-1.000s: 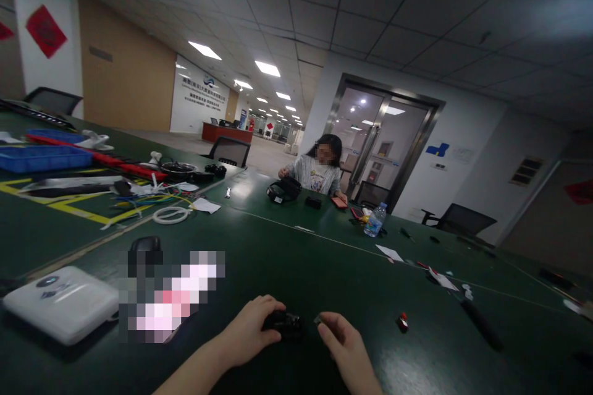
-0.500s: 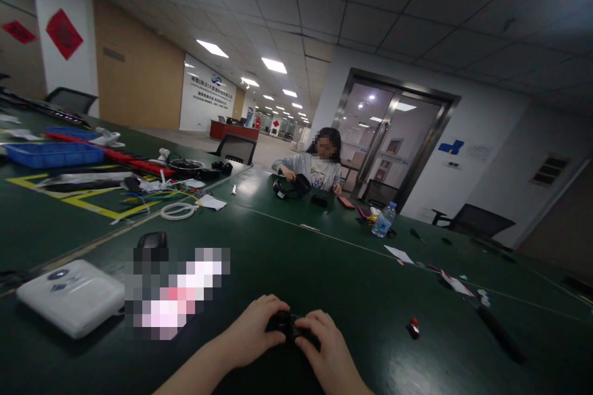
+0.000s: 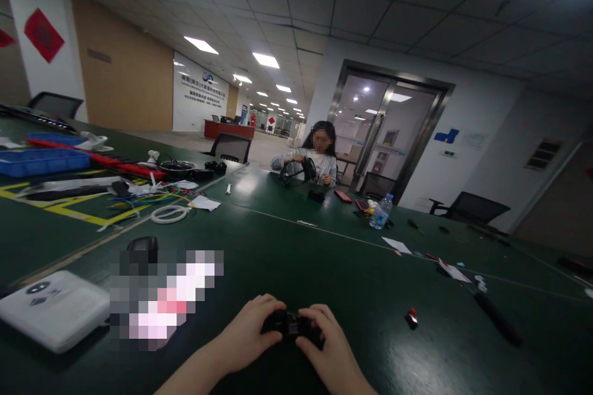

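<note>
Nearest, the wearer's left hand (image 3: 254, 330) and right hand (image 3: 330, 334) have come together on a small black device (image 3: 293, 323), low and central on the dark green table (image 3: 259, 259). A second ago the right hand stood apart, pinching a small piece; now its thumb and fingers close about the device's four o'clock end, while the left thumb and fingers pinch the nine o'clock end as they did then. That suggests the work has gone from one-handed steadying to two-handed handling; whether the small piece is in the right fingers or against the device cannot be told. At three o'clock from the device a red-and-silver object (image 3: 411, 318) lies well apart, untouched, with a black-handled tool (image 3: 498, 319) farther out. At nine o'clock rests a white box (image 3: 55, 310). Farther off, a clear bottle (image 3: 381, 214) stands between one and two o'clock. At twelve o'clock, across the table, a co-worker (image 3: 327, 164) now holds up a black headset-like item (image 3: 309, 168) that rested on the surface a second ago; this seems separate from the wearer's work.
</note>
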`<state>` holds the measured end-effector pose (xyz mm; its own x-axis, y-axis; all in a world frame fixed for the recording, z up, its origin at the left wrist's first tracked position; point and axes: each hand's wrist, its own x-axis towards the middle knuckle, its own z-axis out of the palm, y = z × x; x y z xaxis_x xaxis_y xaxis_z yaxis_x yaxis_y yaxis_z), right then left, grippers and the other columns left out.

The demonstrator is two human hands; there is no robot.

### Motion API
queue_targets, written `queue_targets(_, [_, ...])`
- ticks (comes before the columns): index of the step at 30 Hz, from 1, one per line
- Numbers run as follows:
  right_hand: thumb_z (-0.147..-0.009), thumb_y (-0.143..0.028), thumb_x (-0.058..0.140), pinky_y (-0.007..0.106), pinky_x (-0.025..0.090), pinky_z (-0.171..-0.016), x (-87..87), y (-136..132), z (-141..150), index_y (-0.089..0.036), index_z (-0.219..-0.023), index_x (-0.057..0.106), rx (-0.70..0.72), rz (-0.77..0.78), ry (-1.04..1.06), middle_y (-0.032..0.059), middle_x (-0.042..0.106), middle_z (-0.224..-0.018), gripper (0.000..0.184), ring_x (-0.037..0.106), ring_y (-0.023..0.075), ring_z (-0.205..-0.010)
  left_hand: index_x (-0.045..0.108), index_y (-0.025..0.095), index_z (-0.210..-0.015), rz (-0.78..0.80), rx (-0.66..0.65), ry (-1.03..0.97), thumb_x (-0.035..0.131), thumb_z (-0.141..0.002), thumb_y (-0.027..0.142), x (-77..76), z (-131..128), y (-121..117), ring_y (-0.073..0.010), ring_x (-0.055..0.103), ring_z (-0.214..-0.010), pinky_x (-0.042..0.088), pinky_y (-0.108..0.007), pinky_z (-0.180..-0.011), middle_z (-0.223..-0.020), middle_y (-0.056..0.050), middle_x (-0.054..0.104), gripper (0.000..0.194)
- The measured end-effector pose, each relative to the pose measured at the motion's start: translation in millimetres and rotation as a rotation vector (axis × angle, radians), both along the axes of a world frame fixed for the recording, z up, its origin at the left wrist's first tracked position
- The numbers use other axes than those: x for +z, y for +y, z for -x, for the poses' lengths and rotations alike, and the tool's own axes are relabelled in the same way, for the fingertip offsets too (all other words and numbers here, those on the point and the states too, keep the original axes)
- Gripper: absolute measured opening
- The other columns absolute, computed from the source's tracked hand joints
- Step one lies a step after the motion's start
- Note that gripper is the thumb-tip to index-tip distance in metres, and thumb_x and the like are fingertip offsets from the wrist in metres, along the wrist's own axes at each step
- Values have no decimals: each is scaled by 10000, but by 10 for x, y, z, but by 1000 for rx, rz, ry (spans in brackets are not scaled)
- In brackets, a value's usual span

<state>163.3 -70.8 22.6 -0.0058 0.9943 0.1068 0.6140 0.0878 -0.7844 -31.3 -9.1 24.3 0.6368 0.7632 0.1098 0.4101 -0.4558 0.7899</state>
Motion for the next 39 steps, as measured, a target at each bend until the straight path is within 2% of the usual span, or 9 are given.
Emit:
queue_targets(3, [-678, -169, 619, 327, 392, -867, -63, 8, -27, -309, -1058, 605, 7, -3, 15, 11, 535, -1161, 405, 502, 237, -1059, 561, 268, -1105, -4, -5, 0, 574, -719, 208, 9, 3, -9, -223, 519, -1018, 396, -343, -902, -1102, -33, 577, 391])
queue_targets(6, [-686, -161, 611, 338, 355, -933, -117, 21, -44, -297, -1115, 582, 24, -15, 21, 17, 569, -1148, 450, 498, 234, -1085, 556, 253, -1120, -4, -4, 5, 571, -716, 206, 18, 3, -17, -228, 514, -1035, 391, -347, -917, -1129, -44, 569, 407])
queue_targets(13, [-666, -122, 584, 307, 389, -907, -107, 36, -18, -216, -1090, 585, 27, -16, -58, 43, 607, -1091, 434, 537, 209, -1028, 498, 215, -1202, 16, 50, 89, 635, -645, 226, 12, -31, -24, -253, 476, -1091, 344, -367, -965, -1207, -62, 541, 573])
queue_targets(20, [-654, -135, 614, 279, 398, -889, -72, 23, 4, -219, -1106, 577, 21, -2, -65, 35, 604, -1085, 461, 544, 195, -1005, 571, 249, -1088, -58, 31, 117, 582, -696, 215, 11, -64, -27, -236, 509, -1026, 375, -350, -905, -1106, -34, 585, 393])
queue_targets(25, [-666, -162, 624, 277, 399, -881, -56, 27, 5, -240, -1107, 577, 25, 11, -62, 26, 601, -1091, 450, 542, 196, -1011, 555, 263, -1128, -75, 29, 113, 559, -723, 210, -20, -69, -13, -229, 502, -1047, 370, -344, -922, -1127, -34, 580, 409])
queue_targets(30, [-671, -148, 608, 280, 391, -890, -70, 30, 1, -241, -1091, 587, 21, 10, -68, 24, 606, -1088, 431, 541, 196, -1014, 498, 247, -1215, -59, 33, 167, 607, -680, 229, -33, -87, 3, -257, 452, -1129, 323, -373, -981, -1237, -54, 536, 546])
queue_targets(39, [-661, -181, 640, 279, 398, -866, -39, 41, 19, -240, -1074, 596, 55, -21, -79, 28, 608, -1085, 419, 538, 201, -1007, 551, 247, -1144, -76, 31, 167, 563, -705, 199, -42, -74, 19, -247, 486, -1090, 350, -372, -946, -1183, -49, 579, 441])
